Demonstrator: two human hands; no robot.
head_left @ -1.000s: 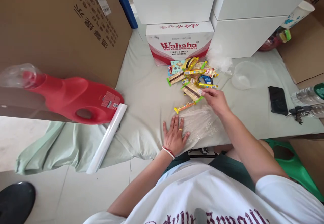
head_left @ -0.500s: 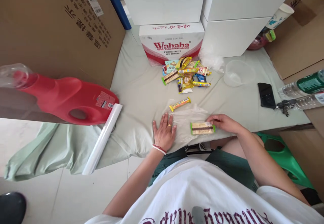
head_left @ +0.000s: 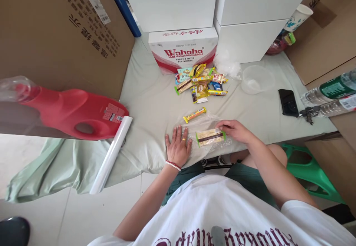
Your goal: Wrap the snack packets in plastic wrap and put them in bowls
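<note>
My left hand point(head_left: 178, 146) lies flat with its fingers stretched, pressing the left edge of a thin clear plastic bag point(head_left: 191, 150) against the cloth. The fingertips of my right hand point(head_left: 232, 130) are closed on the right end of a wrapped snack bar point(head_left: 210, 138) with green ends and a dark stripe. Clear film shows around this bar; whether it is inside the bag or on it, I cannot tell. Just beyond my hands lies a small yellow snack stick point(head_left: 194, 115). Farther back is a pile of wrapped snacks point(head_left: 201, 83).
Behind the pile stands a Wahaha water carton point(head_left: 183, 53). To its right are crumpled plastic point(head_left: 228, 66), a clear bowl point(head_left: 250, 85), a phone point(head_left: 288, 102) and bottles point(head_left: 338, 88). On the left are a red jug point(head_left: 75, 109), a white roll point(head_left: 111, 155) and a large cardboard box point(head_left: 69, 35).
My right hand has moved left with the snack bar, which is now tilted slightly and closer to my left hand. My left hand stays flat in place. The view has shifted a little.
</note>
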